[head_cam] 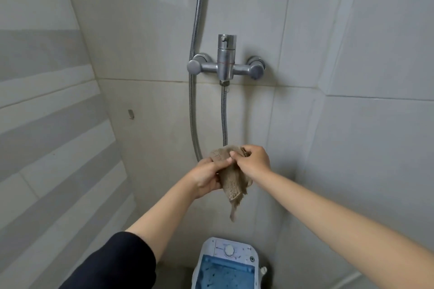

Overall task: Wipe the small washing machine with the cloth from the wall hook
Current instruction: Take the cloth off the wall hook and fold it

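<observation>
A brownish knitted cloth (232, 183) hangs in the air between both hands, its tail drooping down. My left hand (206, 177) grips its left side and my right hand (254, 162) pinches its top. Directly below, at the bottom edge of the view, stands the small washing machine (226, 263), white with a blue translucent lid and a round dial on its top panel. A small metal wall hook (131, 114) sits bare on the tiled wall to the left.
A chrome shower mixer (226, 63) is fixed to the wall above the hands, with two metal hoses (193, 101) running down from it. Grey tiled walls close in on the left and right.
</observation>
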The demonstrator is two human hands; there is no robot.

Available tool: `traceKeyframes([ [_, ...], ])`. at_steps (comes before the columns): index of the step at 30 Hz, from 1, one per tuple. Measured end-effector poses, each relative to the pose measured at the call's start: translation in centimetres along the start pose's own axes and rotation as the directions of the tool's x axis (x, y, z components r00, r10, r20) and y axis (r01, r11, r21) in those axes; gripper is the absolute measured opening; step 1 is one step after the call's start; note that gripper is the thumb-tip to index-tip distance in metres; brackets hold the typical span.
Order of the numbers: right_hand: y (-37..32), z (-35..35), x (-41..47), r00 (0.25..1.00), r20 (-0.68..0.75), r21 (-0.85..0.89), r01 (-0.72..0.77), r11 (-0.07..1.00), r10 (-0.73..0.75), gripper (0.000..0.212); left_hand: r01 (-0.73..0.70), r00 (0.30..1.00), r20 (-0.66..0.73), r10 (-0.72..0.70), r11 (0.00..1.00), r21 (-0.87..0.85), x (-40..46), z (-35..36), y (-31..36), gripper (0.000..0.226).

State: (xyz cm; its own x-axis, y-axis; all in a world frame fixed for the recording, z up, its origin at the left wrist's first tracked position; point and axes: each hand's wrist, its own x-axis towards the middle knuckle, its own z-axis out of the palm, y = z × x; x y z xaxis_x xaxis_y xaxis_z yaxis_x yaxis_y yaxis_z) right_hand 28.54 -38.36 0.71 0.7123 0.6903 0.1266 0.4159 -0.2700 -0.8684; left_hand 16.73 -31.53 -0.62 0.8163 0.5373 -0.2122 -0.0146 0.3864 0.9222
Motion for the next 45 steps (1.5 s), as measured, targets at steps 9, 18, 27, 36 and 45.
traceKeyframes([
  [9,5.7,-0.1,1.4,0.897,0.335,0.273,-0.386,0.881,0.289,0.084,0.115,0.993,-0.024,-0.114,0.991,0.073,2.4,-1.1,0.1,0.023],
  [18,9.2,3.9,-1.1,0.483,0.693,0.429,-0.873,0.233,0.534,0.109,0.071,0.990,-0.141,-0.013,0.909,0.412,6.0,-4.4,-0.9,0.008],
  [27,10.7,7.9,-1.4,0.637,0.630,0.717,-0.697,-0.017,0.444,0.050,0.173,0.982,-0.147,-0.115,0.856,0.488,7.2,-7.4,-6.2,0.009],
  [36,16.6,10.9,-1.0,0.701,0.545,0.739,-0.661,0.130,0.460,0.010,0.426,0.898,-0.107,-0.426,0.785,0.449,9.2,-10.8,-13.3,0.060],
  [45,29.2,15.9,-0.3,0.775,0.498,0.788,-0.592,0.172,0.388,0.026,0.557,0.829,-0.024,-0.559,0.821,0.128,13.6,-14.1,-24.6,0.042],
])
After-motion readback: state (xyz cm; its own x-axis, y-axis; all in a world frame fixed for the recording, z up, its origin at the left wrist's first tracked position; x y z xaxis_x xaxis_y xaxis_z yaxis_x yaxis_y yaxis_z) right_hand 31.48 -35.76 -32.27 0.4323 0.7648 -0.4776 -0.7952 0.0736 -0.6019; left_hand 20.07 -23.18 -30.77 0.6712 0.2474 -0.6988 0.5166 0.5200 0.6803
